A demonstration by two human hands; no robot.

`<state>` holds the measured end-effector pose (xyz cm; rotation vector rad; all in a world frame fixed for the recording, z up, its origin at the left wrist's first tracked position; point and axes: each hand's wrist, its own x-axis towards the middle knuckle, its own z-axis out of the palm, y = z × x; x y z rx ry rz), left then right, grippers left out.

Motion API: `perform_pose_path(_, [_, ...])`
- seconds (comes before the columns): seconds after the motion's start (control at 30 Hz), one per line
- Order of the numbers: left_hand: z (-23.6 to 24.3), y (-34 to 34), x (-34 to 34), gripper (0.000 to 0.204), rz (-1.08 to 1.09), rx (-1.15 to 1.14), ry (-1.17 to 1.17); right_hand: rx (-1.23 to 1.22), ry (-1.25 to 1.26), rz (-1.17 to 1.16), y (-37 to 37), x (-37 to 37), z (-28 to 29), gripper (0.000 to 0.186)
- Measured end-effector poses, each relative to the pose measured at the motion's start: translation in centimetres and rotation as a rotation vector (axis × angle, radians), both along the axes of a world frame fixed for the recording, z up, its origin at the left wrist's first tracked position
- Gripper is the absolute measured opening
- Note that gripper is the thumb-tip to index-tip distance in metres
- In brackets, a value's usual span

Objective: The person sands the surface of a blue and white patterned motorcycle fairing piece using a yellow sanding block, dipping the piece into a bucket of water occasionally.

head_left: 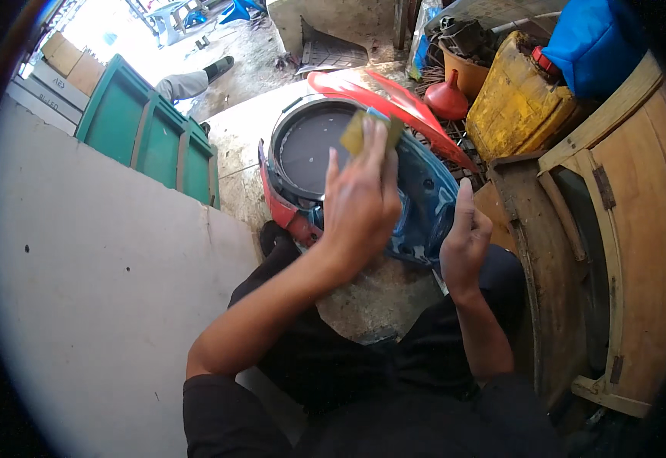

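Observation:
A glossy dark-blue moulded panel (425, 195), which looks like a motorcycle fairing, lies tilted between my knees. My left hand (363, 195) reaches over it, fingers stretched along a flat yellow-olive sheet (356, 134) that looks like sandpaper. The fingers press this sheet against the panel's far end and are slightly blurred. At the panel's near right edge, my right hand (467, 248) grips it with the thumb up and the other fingers curled, partly out of sight. Left of the panel stands a round black basin (302, 149) holding greyish liquid.
Red curved panels (417, 107) lie beyond and left of the basin. A red funnel (447, 98), a dirty yellow jerrycan (516, 95) and a blue bag (596, 49) crowd the far right. Wooden furniture (638, 175) flanks me right, a pale wall (104, 267) left. Another person's leg (188, 85) shows far left.

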<state>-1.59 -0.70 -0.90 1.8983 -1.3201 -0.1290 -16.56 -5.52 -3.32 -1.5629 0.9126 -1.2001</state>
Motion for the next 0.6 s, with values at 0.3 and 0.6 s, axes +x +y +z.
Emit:
perform_pose_path(0.3, [1.2, -1.0, 1.1, 0.054, 0.029, 0.005, 0.059, 0.036, -0.039, 0.004, -0.2, 0.2, 0.1, 0.056])
perform_pose_path(0.6, [1.1, -2.3, 2.6, 0.053, 0.117, -0.010, 0.059, 0.062, -0.010, 0.000, 0.3, 0.6, 0.5, 0.057])
